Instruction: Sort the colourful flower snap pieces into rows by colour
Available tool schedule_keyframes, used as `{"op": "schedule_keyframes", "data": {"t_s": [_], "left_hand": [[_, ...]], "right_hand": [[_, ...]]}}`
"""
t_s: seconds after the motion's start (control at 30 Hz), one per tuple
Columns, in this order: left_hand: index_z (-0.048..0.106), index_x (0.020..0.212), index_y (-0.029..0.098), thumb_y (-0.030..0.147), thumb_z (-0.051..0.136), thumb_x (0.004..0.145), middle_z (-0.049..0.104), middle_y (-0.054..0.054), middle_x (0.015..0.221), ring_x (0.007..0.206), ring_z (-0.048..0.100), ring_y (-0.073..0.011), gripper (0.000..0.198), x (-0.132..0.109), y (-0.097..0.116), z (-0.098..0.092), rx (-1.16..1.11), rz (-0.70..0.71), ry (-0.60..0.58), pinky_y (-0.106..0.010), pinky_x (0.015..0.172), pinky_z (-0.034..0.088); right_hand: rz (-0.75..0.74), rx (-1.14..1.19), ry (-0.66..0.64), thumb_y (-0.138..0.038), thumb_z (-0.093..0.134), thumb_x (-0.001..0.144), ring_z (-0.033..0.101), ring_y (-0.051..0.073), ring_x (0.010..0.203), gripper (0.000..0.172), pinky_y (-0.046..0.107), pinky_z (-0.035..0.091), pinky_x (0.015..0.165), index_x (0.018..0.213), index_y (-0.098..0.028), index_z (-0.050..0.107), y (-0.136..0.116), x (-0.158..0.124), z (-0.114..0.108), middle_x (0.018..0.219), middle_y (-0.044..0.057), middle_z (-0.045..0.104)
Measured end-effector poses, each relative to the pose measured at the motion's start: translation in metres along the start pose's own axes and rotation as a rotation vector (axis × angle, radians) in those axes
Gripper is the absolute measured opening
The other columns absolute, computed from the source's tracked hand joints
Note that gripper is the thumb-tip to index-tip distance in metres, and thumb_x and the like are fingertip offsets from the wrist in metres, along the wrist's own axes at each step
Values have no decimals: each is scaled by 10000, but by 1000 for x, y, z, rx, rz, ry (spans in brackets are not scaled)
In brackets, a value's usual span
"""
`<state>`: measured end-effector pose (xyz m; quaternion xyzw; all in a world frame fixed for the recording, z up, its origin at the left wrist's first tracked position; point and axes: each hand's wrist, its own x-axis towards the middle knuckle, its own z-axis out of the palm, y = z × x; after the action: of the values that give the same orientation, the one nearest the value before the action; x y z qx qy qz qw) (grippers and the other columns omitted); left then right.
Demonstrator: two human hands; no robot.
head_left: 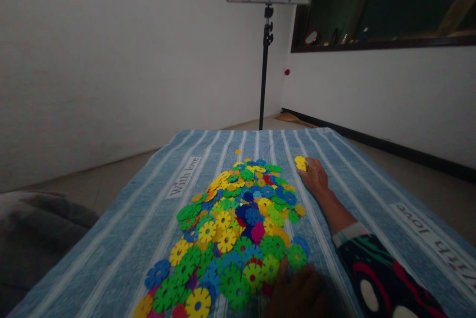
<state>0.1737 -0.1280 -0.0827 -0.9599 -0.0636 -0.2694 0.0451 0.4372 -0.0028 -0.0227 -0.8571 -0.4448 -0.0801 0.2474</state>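
My right hand (315,177) is closed on yellow notched discs (301,163), held right of the pile near the far part of the cloth; how many discs it grips is hard to tell. Low in the picture, in shadow, my left hand (299,292) lies at the near right edge of the pile, with one finger stretched toward a green disc (297,257) and the others partly dark. Between and left of the hands spreads a heap of flat notched plastic discs (226,240) in yellow, green, blue, red and pink, many overlapping.
A blue and white striped cloth (122,238) with printed lettering covers the table. One yellow-orange disc (238,152) lies beyond the heap. Behind the table stands a lamp on a black pole (264,70). Grey fabric (40,233) is at the left, and a dark window (390,5) at upper right.
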Motion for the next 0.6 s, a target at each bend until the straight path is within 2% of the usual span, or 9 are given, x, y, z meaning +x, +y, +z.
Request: {"op": "schedule_keyframes", "data": {"t_s": [0.13, 0.23, 0.37, 0.5, 0.6], "left_hand": [[592, 981, 217, 362, 469, 962, 664, 6, 1063, 1085, 561, -148, 191, 7, 4, -18, -79, -33, -60, -366, 1054, 373], [575, 977, 199, 396, 473, 956, 652, -1, 1052, 1077, 561, -147, 222, 9, 6, -26, -113, -28, -130, -342, 1035, 388], [573, 949, 192, 368, 499, 943, 646, -9, 1056, 1067, 570, -158, 191, 11, 7, -30, -126, -43, -192, -336, 992, 421], [582, 934, 183, 380, 521, 927, 655, -10, 1066, 1074, 573, -173, 206, 15, 8, -32, -147, -60, -250, -353, 990, 422], [597, 947, 180, 436, 525, 911, 664, -18, 1080, 1067, 579, -180, 269, 19, 9, -33, -174, -75, -309, -373, 980, 436]], "right_hand": [[-24, 8, 19, -304, 544, 883, 545, 275, 1065, 420, 345, 427, 816, 1272, -151, 509, -3, -14, -5, 1170, 144, 577], [-114, 39, 16, -257, 503, 893, 529, 286, 1085, 378, 362, 423, 849, 1249, -131, 533, -13, -31, -10, 1170, 156, 575], [-307, 113, -23, -237, 477, 903, 544, 245, 1076, 283, 331, 423, 901, 1137, -150, 611, -38, -59, -17, 1109, 118, 615], [-516, 226, -90, -254, 515, 894, 589, 194, 974, 185, 288, 454, 864, 1000, -195, 655, -66, -87, -27, 1011, 63, 652], [-740, 411, -151, -235, 553, 874, 588, 214, 945, 139, 334, 463, 858, 943, -184, 662, -88, -106, -40, 974, 84, 658]]}}
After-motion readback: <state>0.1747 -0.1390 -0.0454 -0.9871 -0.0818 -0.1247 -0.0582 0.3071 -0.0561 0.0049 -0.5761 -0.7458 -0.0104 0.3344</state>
